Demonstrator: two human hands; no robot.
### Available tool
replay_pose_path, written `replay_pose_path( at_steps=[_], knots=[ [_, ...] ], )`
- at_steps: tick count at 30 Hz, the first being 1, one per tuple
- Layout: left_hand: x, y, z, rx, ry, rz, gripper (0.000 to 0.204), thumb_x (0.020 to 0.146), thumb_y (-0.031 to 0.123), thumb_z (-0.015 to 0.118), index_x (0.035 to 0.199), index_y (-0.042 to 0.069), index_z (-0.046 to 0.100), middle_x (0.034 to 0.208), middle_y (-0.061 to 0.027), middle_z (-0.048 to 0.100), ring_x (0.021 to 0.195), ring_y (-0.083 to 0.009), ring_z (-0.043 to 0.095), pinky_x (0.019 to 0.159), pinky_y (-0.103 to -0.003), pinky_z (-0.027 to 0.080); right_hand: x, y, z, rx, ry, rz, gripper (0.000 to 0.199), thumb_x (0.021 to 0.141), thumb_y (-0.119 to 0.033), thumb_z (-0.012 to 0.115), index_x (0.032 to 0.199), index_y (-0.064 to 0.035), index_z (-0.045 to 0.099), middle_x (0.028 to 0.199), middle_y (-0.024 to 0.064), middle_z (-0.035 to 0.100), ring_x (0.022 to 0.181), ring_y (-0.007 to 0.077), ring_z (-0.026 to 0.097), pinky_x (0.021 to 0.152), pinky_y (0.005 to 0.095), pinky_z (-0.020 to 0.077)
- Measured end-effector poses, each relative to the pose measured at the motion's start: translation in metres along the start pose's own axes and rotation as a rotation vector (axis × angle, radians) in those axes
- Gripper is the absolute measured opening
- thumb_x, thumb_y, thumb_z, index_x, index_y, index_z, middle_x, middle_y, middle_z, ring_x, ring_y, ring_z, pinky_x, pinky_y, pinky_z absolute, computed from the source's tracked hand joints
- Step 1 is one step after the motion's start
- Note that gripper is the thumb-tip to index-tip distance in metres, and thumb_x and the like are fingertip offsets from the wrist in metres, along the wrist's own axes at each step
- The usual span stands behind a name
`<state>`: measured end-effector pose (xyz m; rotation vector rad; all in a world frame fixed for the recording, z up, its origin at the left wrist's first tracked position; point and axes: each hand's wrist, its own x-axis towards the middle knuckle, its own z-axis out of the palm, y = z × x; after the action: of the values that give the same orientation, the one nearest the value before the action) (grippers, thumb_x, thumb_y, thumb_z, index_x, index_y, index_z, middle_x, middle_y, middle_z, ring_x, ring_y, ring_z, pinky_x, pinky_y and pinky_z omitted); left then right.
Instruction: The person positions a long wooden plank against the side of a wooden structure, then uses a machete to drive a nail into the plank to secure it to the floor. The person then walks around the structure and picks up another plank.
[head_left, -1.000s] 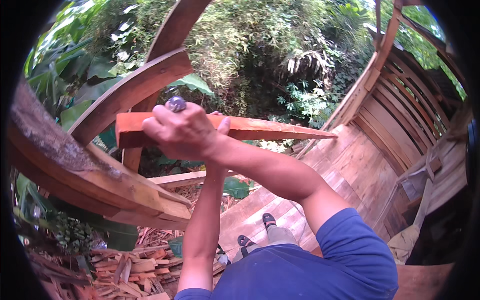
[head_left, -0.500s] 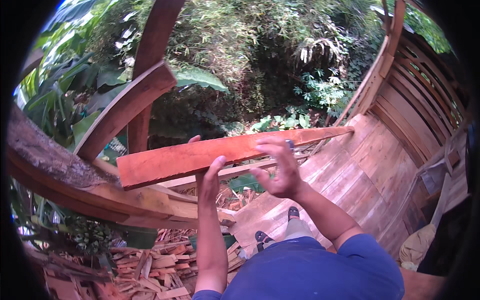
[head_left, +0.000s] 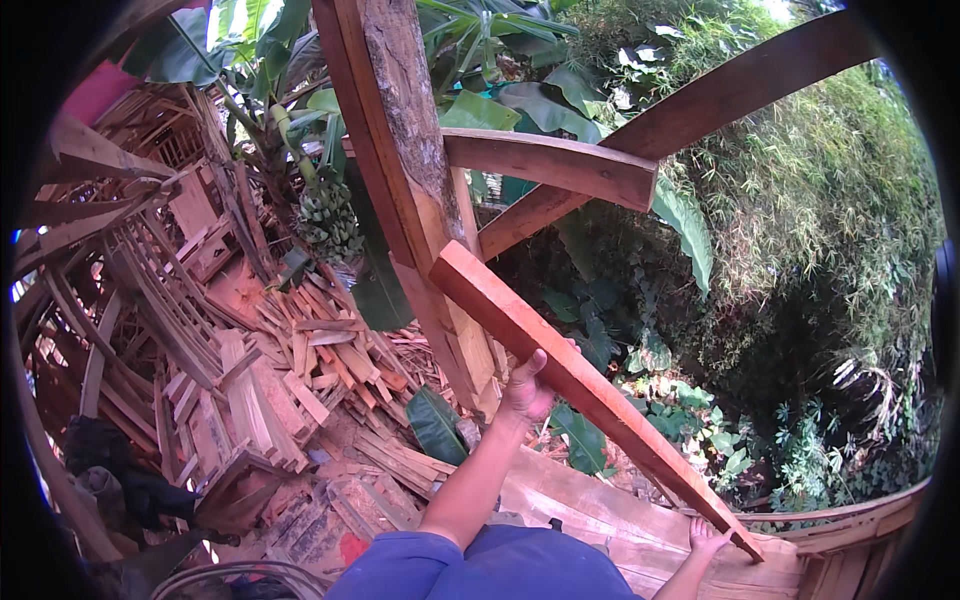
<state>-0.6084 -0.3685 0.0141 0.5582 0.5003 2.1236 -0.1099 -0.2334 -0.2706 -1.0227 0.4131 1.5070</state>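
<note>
A long reddish-brown wooden beam (head_left: 600,389) slants from the upper middle down to the lower right. My left hand (head_left: 527,390) is closed around its near side in the upper half, thumb on top; the other fingers are mostly hidden behind the wood. Close to the beam's lower end, my right hand (head_left: 708,541) is against its near edge, seemingly gripping it, its fingers only partly showing. The beam's upper end is beside a thick wooden post (head_left: 400,150) with bark on one face, and whether they touch I cannot tell.
A short plank (head_left: 550,165) juts from the post and crosses a longer slanting board (head_left: 700,105). Below left lie a heap of wood offcuts (head_left: 325,345) and stacked timber (head_left: 160,300). Plank flooring (head_left: 570,510) runs under the beam. Dense greenery (head_left: 800,250) fills the right.
My view has swung left. The beam now slopes steeply down to the right, its left end raised. My right hand, open over the beam's middle before, is now at its lower end.
</note>
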Motion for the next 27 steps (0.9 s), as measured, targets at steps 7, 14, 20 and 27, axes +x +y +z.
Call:
replay_pose_path(
  at_steps=[7,14,20,27],
  knots=[
    [-0.022,-0.003,0.031,-0.008,0.147,0.187,0.061,0.073,0.046,0.076,0.113,0.006,0.051,0.099,-0.0127,0.061,0.094,-0.0322,0.06,0.09,-0.048,0.047,0.079,-0.033,-0.027,-0.234,0.25,0.082,0.123,0.057,-0.081,0.062,0.144,-0.0099,0.012,0.143,0.01,0.018,0.123,0.0287,0.031,0.097,0.0556,0.0331],
    [-0.028,-0.005,0.049,0.223,0.392,0.452,0.063,0.077,0.05,0.071,0.118,0.009,0.048,0.104,-0.0065,0.055,0.1,-0.0241,0.054,0.09,-0.042,0.045,0.088,-0.004,-0.007,0.101,-0.096,-0.015,0.085,0.075,-0.068,0.056,0.131,-0.0071,0.042,0.124,0.0154,0.051,0.112,0.0338,0.051,0.096,0.0494,0.0419],
    [0.017,-0.014,0.046,0.366,0.538,0.688,0.051,0.086,0.041,0.062,0.124,0.012,0.044,0.11,-0.0036,0.049,0.103,-0.0178,0.05,0.087,-0.036,0.045,0.114,-0.039,-0.01,-0.017,-0.076,-0.137,0.076,0.073,-0.056,0.056,0.129,-0.0053,0.043,0.123,0.0177,0.051,0.108,0.0362,0.054,0.089,0.0495,0.0471],
    [0.011,-0.048,0.017,0.313,0.651,0.516,0.048,0.088,0.04,0.059,0.121,0.01,0.044,0.106,-0.0057,0.051,0.097,-0.0192,0.053,0.084,-0.036,0.048,0.026,-0.147,0.011,-0.039,-0.031,-0.357,0.073,0.081,-0.051,0.055,0.132,-0.003,0.038,0.127,0.0182,0.048,0.109,0.0366,0.054,0.092,0.0513,0.0461]
  ],
)
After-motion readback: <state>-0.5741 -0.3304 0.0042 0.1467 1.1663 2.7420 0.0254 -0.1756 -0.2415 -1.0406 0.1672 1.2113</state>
